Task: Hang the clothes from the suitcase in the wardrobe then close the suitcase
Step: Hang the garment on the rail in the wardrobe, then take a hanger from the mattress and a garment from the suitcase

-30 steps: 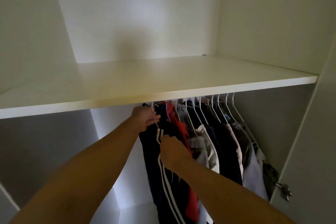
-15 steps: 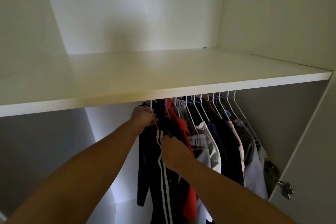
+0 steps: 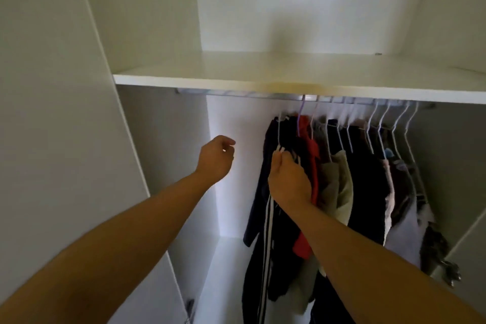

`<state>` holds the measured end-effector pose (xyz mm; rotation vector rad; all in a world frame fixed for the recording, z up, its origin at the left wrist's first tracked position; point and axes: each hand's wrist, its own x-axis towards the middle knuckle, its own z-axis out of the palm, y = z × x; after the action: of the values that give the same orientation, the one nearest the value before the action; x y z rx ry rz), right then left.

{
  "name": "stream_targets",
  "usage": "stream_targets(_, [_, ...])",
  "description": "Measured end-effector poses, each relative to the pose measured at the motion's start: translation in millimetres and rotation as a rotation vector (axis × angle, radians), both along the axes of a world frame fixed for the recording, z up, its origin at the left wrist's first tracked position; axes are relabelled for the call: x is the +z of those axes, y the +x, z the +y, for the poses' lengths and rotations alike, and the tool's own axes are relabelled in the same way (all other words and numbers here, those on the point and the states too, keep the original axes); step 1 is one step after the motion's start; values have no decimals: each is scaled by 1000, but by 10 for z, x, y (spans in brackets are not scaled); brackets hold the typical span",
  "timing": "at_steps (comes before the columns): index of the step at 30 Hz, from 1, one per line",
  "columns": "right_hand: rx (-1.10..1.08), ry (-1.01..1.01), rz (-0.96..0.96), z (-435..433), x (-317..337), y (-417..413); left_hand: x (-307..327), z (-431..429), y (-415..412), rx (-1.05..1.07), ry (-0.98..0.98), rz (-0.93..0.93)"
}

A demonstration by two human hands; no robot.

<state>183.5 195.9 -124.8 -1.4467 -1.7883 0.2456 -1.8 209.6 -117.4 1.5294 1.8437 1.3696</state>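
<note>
A dark garment with white side stripes [image 3: 263,231] hangs on a white wire hanger [image 3: 279,131] at the left end of the row on the wardrobe rail [image 3: 236,94]. My right hand [image 3: 288,181] grips the hanger and the garment's top edge. My left hand [image 3: 216,159] is off to the left in the air, fingers loosely curled, holding nothing. To the right hang a red garment [image 3: 310,150], a beige one [image 3: 338,187] and several dark and white clothes on white hangers. The suitcase is out of view.
A white shelf [image 3: 289,79] runs just above the rail. The wardrobe's left side panel [image 3: 65,113] is close to my left arm. An open door with a metal hinge [image 3: 451,272] stands at the lower right. The rail's left part carries no hangers.
My left hand has let go of the hanger hook and drawn back to the left. The view has shifted left and down, showing the rail. My right hand stays on the striped garment.
</note>
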Motion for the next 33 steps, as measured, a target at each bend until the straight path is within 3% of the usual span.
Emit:
stream_targets(4, [146, -28, 181, -588, -260, -386, -179, -1177, -188, 120, -47, 200])
stream_targets(9, [414, -58, 148, -1480, -499, -1074, -387, -2700, -521, 229, -79, 352])
stream_targets(14, [899, 213, 52, -2680, -651, -1806, -613, -4159, -891, 453, -149, 459])
stream_targets(18, [1236, 336, -104, -3751, -779, -2390, -966, -5395, -1246, 764, -322, 322])
stream_targets(23, [1543, 293, -254, -4814, -1017, -3070, -1485, -6738, -1538, 1058, -554, 140])
stream_targets(27, [1742, 272, -430, -5607, -1334, -3612, -2093, -7716, -1760, 1216, -741, -41])
stream_targets(33, [1981, 281, -819, -6731, -1980, -4426, -3210, -8982, -2011, 1301, -1102, -483])
